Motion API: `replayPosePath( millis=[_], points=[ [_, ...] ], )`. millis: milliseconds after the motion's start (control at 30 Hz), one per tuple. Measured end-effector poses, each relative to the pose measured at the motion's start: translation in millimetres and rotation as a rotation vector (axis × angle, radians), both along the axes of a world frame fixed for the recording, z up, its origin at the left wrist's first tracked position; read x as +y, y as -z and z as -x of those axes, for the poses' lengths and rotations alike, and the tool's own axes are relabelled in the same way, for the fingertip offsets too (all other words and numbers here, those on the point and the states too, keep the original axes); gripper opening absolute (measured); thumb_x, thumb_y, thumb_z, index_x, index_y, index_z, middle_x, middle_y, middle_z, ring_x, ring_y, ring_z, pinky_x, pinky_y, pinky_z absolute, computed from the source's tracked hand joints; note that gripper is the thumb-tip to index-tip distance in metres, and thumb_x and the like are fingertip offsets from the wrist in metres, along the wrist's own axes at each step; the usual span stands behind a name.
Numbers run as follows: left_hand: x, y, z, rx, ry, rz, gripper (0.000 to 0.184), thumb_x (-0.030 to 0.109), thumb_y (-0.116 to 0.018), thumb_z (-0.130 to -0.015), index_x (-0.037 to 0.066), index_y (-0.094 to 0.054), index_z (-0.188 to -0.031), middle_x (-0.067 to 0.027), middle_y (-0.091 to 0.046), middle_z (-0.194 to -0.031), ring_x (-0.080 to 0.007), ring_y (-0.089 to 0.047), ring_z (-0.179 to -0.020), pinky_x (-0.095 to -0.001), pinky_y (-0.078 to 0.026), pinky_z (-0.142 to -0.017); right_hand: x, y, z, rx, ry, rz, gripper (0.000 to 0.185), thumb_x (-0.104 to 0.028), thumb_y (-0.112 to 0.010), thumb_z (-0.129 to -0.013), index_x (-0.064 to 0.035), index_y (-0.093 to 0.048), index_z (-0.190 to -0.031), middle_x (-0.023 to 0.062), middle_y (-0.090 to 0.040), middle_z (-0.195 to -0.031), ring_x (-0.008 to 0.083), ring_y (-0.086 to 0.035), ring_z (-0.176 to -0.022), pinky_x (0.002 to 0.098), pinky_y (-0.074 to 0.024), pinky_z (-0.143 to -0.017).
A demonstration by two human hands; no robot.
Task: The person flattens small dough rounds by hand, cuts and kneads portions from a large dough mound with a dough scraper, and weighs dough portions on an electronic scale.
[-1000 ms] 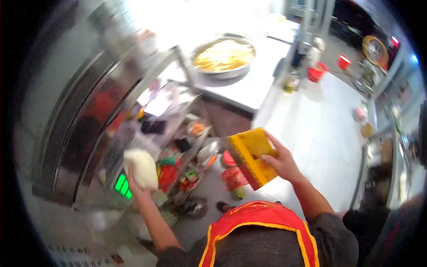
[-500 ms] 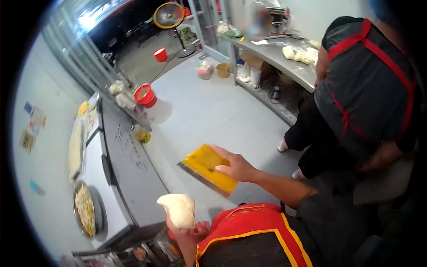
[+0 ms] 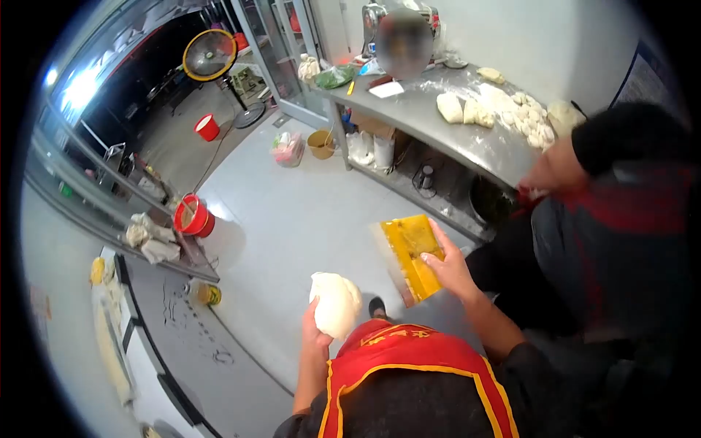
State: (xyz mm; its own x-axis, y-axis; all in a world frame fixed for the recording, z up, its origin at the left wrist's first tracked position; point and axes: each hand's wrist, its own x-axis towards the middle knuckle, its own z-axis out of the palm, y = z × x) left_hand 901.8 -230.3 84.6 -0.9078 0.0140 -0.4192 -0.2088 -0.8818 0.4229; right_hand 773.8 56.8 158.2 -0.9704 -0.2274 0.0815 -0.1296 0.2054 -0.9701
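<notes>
My left hand [image 3: 315, 326] holds a smooth, pale lump of dough [image 3: 338, 301] in front of the red apron [image 3: 416, 352], with the fingers closed around its side. In my right hand [image 3: 450, 269] is a wide, flat yellow dough scraper [image 3: 413, 252], gripped with the thumb on its face. Its thin greyish blade edge points to the left. Dough and scraper are apart, both held above the floor.
On the right, a co-worker [image 3: 621, 241] leans at a metal table [image 3: 423, 102] bearing dough pieces [image 3: 529, 120] and flour. A counter [image 3: 186, 321] runs along the left. Red bucket [image 3: 194, 219], bottle [image 3: 204, 292], tub [image 3: 321, 144] and fan [image 3: 210, 55] stand on the floor.
The view has swung right, showing more of the metal table. The scraper has turned more upright and shifted right of the dough; both stay in my hands. The co-worker's arm now reaches the table.
</notes>
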Motion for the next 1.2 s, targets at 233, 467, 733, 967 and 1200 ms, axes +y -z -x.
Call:
replayPosePath(
  millis=[233,467,733,967,1200],
  points=[
    [-2.0,-24.6,252.2,-0.087,0.295,0.028,0.049,0.026,-0.054,-0.092,-0.002,-0.043,-0.13,-0.0179,-0.055,-0.125,-0.0318,-0.056,-0.112,-0.0464,-0.047,-0.095,23.4,-14.4,132.1,-0.027,0.355,0.029,0.071,0.008,-0.053,-0.079,-0.0067,-0.03,-0.145,0.0133,-0.046,-0.137,0.0194,-0.047,-0.122,0.0288,-0.0361,-0.102],
    [53.3,-24.4,472.2,0.09,0.364,0.356,0.043,0.02,-0.057,-0.09,-0.003,-0.047,-0.125,-0.016,-0.059,-0.118,-0.0259,-0.061,-0.103,-0.0382,-0.051,-0.088,82.9,30.2,262.9,0.067,0.622,0.073,0.066,0.005,-0.055,-0.081,-0.0035,-0.032,-0.143,0.0141,-0.047,-0.137,0.0193,-0.048,-0.121,0.0291,-0.0372,-0.1],
    [124.5,-52.7,685.6,0.418,0.44,1.145,0.033,0.022,-0.063,-0.085,-0.002,-0.06,-0.108,-0.0127,-0.066,-0.098,-0.0196,-0.062,-0.091,-0.0345,-0.051,-0.077,122.4,0.6,349.2,0.019,0.878,-0.003,0.067,0.005,-0.054,-0.082,-0.0046,-0.031,-0.144,0.0139,-0.045,-0.138,0.0194,-0.047,-0.122,0.0279,-0.0348,-0.101],
    [218.0,-27.0,904.4,1.087,0.226,1.761,0.029,0.027,-0.066,-0.079,0.011,-0.066,-0.104,-0.0119,-0.065,-0.103,-0.0301,-0.061,-0.098,-0.0374,-0.047,-0.085,121.3,12.1,368.2,-0.064,1.183,0.038,0.067,0.007,-0.052,-0.083,-0.0044,-0.03,-0.144,0.0118,-0.042,-0.14,0.0183,-0.046,-0.121,0.0275,-0.0354,-0.101],
    [316.0,5.5,984.1,1.325,1.36,1.811,0.068,0.054,-0.067,-0.075,0.005,-0.057,-0.119,-0.0189,-0.054,-0.126,-0.0349,-0.048,-0.121,-0.0417,-0.032,-0.105,71.5,0.0,410.1,-0.145,1.464,0.128,0.067,0.008,-0.052,-0.084,-0.0085,-0.029,-0.145,0.0095,-0.041,-0.14,0.0189,-0.047,-0.121,0.0284,-0.0372,-0.101]
  ],
)
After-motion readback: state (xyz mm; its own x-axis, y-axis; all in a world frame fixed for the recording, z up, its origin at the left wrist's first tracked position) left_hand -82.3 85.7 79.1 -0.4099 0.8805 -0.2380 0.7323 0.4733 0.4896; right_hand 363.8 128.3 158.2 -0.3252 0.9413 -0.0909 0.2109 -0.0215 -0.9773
